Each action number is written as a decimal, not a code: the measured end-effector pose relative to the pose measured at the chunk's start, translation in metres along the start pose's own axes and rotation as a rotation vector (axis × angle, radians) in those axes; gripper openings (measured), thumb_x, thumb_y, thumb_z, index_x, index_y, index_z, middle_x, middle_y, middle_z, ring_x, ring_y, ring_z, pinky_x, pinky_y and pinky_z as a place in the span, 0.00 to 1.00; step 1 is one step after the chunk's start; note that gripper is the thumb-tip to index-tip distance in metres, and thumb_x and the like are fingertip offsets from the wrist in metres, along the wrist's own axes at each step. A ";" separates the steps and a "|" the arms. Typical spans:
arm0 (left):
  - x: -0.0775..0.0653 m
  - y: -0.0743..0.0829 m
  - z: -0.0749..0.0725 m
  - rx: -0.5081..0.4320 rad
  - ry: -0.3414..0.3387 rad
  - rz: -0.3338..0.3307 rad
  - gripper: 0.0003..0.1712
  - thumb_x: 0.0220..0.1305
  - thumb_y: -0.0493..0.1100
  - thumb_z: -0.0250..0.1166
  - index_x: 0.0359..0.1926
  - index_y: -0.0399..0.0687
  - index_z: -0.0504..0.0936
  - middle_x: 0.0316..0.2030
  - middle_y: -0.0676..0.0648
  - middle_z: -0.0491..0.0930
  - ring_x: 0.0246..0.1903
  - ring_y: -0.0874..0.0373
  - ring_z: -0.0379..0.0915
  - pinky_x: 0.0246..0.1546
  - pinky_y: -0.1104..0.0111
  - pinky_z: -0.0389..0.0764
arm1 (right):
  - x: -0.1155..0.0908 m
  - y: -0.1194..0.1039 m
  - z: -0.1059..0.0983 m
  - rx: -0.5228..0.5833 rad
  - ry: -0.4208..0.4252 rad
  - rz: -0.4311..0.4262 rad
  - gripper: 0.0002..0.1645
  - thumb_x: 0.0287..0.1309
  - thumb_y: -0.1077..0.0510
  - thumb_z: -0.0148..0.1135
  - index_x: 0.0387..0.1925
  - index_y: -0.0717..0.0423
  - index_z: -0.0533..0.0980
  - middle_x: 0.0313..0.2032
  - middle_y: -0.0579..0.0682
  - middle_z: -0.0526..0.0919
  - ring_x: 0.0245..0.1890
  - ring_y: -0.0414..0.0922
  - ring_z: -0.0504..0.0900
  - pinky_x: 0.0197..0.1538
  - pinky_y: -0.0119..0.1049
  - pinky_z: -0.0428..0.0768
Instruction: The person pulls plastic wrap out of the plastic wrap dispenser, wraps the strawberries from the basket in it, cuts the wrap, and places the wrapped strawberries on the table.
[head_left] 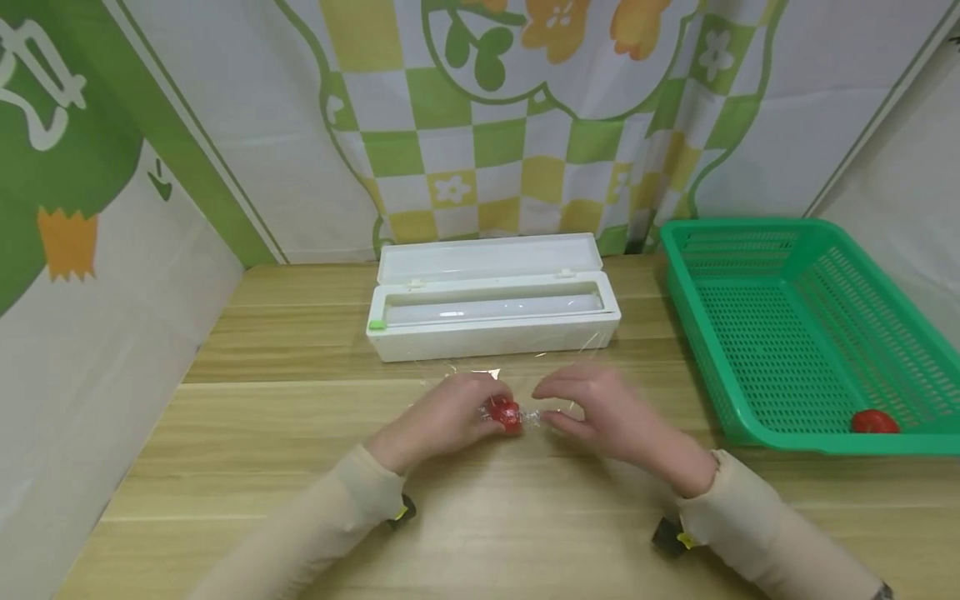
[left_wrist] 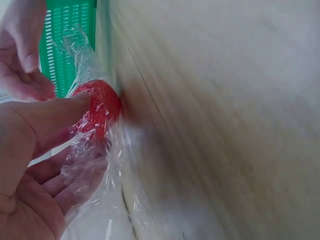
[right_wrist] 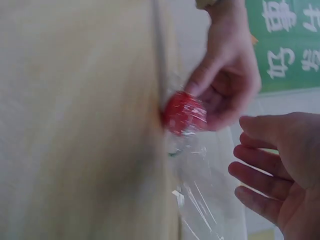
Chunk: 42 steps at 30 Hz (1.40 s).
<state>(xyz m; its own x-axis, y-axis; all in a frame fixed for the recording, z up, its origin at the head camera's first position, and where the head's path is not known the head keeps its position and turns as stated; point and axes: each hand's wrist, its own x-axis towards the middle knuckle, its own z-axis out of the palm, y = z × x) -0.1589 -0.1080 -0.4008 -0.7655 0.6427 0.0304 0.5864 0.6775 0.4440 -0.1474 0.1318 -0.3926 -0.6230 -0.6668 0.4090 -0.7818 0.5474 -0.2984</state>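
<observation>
A small red tomato wrapped in clear cling film is low over the wooden table. My left hand pinches it between thumb and fingers; the thumb presses on its side in the left wrist view. From the tomato's right side a crumpled, twisted tail of film sticks out. Beside that tail is my right hand, its fingers loosely bent and parted. The right wrist view shows nothing between the fingers of the right hand, with the film hanging a little apart from them.
Behind the hands stands a white cling film box, lid raised, with a roll inside. At the right is a green plastic basket holding another tomato. A patterned curtain hangs along the table's back edge.
</observation>
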 end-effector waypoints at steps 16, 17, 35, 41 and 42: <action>-0.012 0.006 0.007 -0.103 -0.023 -0.023 0.10 0.57 0.52 0.73 0.37 0.58 0.82 0.31 0.63 0.82 0.33 0.68 0.76 0.41 0.72 0.80 | -0.012 -0.007 0.028 0.186 -0.119 0.088 0.20 0.51 0.54 0.75 0.47 0.49 0.83 0.45 0.42 0.88 0.44 0.37 0.86 0.49 0.32 0.85; -0.012 0.006 0.007 -0.106 -0.024 -0.021 0.10 0.58 0.52 0.72 0.37 0.58 0.82 0.32 0.63 0.82 0.33 0.68 0.76 0.41 0.72 0.80 | -0.012 -0.007 0.029 0.204 -0.119 0.100 0.19 0.51 0.54 0.75 0.47 0.49 0.83 0.45 0.42 0.88 0.43 0.37 0.85 0.48 0.32 0.85; -0.013 0.010 0.012 -0.033 0.043 0.090 0.13 0.54 0.44 0.76 0.39 0.55 0.82 0.35 0.60 0.82 0.38 0.66 0.78 0.46 0.72 0.81 | -0.003 0.000 0.022 0.304 -0.218 0.274 0.14 0.54 0.55 0.73 0.44 0.48 0.85 0.39 0.41 0.89 0.36 0.35 0.84 0.42 0.30 0.84; -0.011 0.009 0.011 -0.055 0.029 0.037 0.11 0.59 0.45 0.72 0.43 0.53 0.84 0.37 0.58 0.85 0.39 0.65 0.80 0.47 0.70 0.82 | -0.001 -0.001 0.019 0.260 -0.184 0.231 0.15 0.54 0.51 0.73 0.44 0.46 0.85 0.41 0.40 0.89 0.40 0.35 0.85 0.46 0.33 0.85; -0.011 0.009 0.010 -0.056 0.024 0.028 0.11 0.60 0.46 0.71 0.44 0.53 0.84 0.37 0.57 0.85 0.39 0.66 0.80 0.47 0.70 0.82 | -0.001 -0.001 0.019 0.275 -0.188 0.230 0.15 0.54 0.51 0.73 0.44 0.45 0.85 0.41 0.39 0.89 0.40 0.34 0.85 0.46 0.32 0.85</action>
<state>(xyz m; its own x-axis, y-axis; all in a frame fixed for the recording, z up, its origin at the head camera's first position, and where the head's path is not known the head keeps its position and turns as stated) -0.1427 -0.1051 -0.4063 -0.7553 0.6522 0.0643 0.5927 0.6378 0.4918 -0.1466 0.1218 -0.4091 -0.7564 -0.6374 0.1472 -0.5829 0.5547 -0.5937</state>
